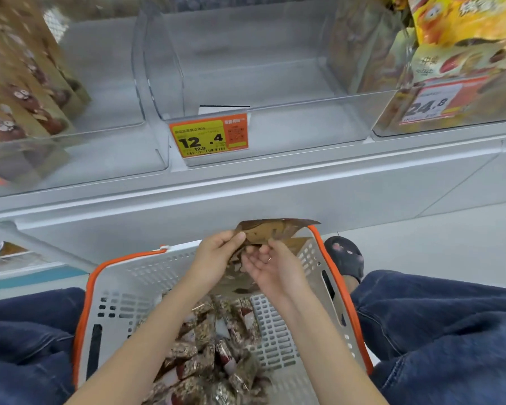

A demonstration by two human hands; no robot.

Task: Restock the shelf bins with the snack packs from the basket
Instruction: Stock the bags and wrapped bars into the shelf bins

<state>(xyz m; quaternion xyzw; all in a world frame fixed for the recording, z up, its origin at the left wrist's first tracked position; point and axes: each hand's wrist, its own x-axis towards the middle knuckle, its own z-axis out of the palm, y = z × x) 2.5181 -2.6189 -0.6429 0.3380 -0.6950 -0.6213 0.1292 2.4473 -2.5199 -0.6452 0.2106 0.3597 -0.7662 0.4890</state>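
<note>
A grey plastic basket (120, 287) with an orange rim sits between my knees, holding several small red-and-brown snack packs (208, 346). Over its far end my left hand (216, 258) grips a brown snack pack (275, 229) by its lower left edge. My right hand (272, 264) lies palm up under the pack, fingers touching its lower edge. More brown packs (237, 279) lie below my hands. Ahead stands a clear shelf bin (304, 121) with nothing in it, with a 12.4 price tag (208, 137) on its front.
The left clear bin (100, 118) holds brown packs (21, 92) at its left side. The right bin (450, 112) holds yellow and green packs behind a 24.8 tag (431, 105). A grey shelf ledge (246, 188) runs below. My black shoe (345, 255) is beside the basket.
</note>
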